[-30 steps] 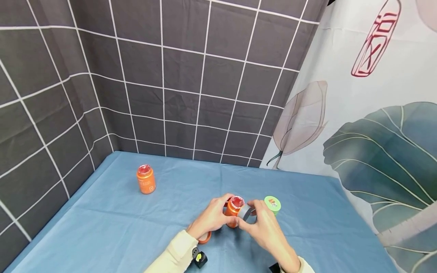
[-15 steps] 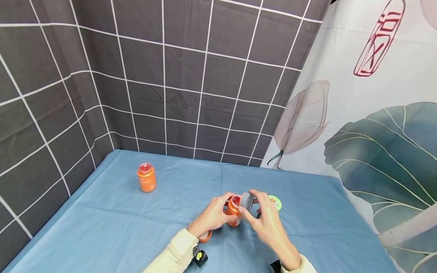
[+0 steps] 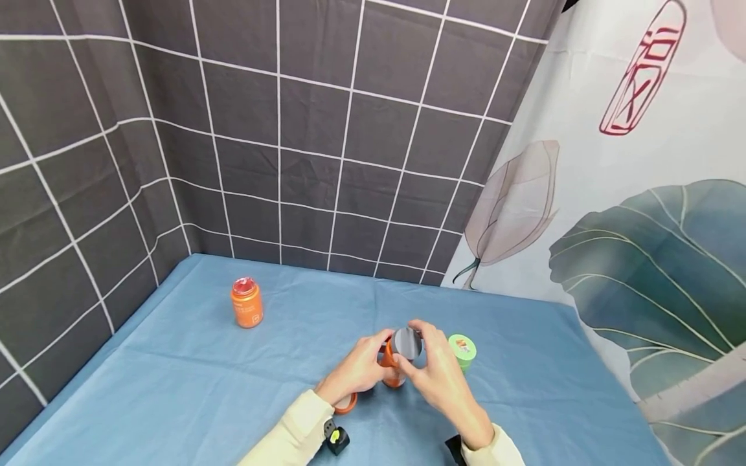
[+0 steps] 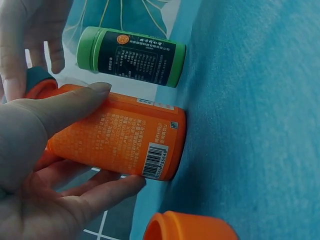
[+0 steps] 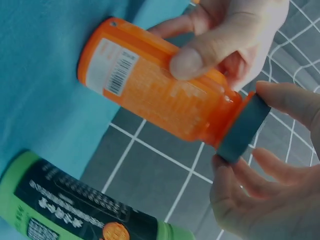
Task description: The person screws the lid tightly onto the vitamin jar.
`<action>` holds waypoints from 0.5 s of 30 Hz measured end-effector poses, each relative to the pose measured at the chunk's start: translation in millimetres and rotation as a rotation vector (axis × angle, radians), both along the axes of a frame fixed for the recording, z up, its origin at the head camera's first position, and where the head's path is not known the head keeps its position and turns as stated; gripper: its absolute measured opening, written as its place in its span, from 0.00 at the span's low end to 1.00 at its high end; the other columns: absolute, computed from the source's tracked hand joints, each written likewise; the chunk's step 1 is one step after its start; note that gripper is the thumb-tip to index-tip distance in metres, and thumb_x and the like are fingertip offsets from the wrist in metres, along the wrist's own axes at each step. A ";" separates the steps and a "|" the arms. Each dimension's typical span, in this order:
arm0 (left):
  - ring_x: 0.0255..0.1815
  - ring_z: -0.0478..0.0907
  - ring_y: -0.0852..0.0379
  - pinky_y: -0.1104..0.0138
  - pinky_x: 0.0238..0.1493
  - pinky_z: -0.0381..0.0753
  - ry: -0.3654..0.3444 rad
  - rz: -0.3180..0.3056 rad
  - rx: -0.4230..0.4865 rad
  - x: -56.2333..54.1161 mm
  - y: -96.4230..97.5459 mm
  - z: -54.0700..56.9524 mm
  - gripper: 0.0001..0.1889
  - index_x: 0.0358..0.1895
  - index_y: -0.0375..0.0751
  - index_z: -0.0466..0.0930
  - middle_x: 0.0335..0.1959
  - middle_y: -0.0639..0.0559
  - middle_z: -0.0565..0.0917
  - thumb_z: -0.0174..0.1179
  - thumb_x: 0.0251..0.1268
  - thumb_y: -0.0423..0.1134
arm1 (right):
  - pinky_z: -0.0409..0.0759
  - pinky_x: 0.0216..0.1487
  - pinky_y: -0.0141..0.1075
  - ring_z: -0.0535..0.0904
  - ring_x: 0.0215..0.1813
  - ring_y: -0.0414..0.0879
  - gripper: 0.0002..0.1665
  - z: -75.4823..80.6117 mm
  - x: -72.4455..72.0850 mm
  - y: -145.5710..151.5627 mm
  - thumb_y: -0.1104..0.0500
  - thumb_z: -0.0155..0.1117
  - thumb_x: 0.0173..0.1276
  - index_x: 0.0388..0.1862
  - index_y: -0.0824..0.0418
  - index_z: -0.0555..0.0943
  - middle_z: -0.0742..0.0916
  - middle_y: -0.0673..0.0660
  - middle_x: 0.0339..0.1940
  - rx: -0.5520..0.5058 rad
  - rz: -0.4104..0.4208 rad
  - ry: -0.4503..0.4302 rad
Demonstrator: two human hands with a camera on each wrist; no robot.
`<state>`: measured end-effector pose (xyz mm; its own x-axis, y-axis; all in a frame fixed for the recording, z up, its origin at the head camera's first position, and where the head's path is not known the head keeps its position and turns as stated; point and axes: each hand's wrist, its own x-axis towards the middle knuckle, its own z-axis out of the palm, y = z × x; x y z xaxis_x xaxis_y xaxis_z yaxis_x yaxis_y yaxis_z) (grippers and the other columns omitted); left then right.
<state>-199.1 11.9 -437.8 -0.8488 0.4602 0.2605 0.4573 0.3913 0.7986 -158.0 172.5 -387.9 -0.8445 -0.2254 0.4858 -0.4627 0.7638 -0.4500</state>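
Note:
My left hand (image 3: 357,370) grips an orange bottle (image 3: 394,374) around its body, thumb on the near side. The bottle stands upright on the blue cloth, and its printed label and barcode show in the left wrist view. With fingertips and thumb, my right hand (image 3: 438,375) pinches the rim of a grey lid (image 3: 406,343). That lid lies over the bottle's mouth, slightly tilted in the right wrist view, with an orange inner edge (image 5: 245,107) showing beneath it. Whether it is seated cannot be told.
A green bottle (image 3: 463,349) with a dark label stands just right of my right hand. Farther left is a second orange bottle (image 3: 247,304), uncapped, red at its mouth. An orange-rimmed round cap (image 3: 346,404) lies partly hidden by my left wrist. Dark gridded cloth hangs behind.
My right hand has brought the grey lid from beside the bottle, edge-on, over its mouth and turned it flatter. My left hand keeps its grip on the bottle.

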 end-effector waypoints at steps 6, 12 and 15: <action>0.41 0.76 0.64 0.64 0.45 0.77 -0.014 -0.008 0.015 0.5 -2.1 -0.9 0.29 0.57 0.50 0.70 0.46 0.55 0.79 0.69 0.49 0.41 | 0.72 0.39 0.36 0.72 0.44 0.41 0.30 -6.9 -4.4 -0.7 0.54 0.73 0.51 0.52 0.58 0.72 0.79 0.49 0.43 -0.076 -0.011 -0.059; 0.43 0.76 0.63 0.64 0.46 0.76 -0.017 -0.007 0.014 1.5 -3.0 -0.6 0.29 0.57 0.50 0.70 0.47 0.55 0.79 0.69 0.49 0.41 | 0.73 0.40 0.40 0.71 0.44 0.40 0.27 -14.6 -9.3 1.0 0.54 0.72 0.51 0.50 0.55 0.73 0.79 0.47 0.43 -0.117 0.023 -0.077; 0.45 0.76 0.63 0.64 0.47 0.76 -0.013 -0.011 0.010 1.2 -2.2 0.2 0.29 0.58 0.49 0.70 0.47 0.55 0.79 0.68 0.50 0.40 | 0.74 0.39 0.41 0.70 0.44 0.40 0.27 -19.4 -11.2 1.8 0.55 0.72 0.52 0.51 0.55 0.74 0.79 0.48 0.43 -0.120 0.041 -0.045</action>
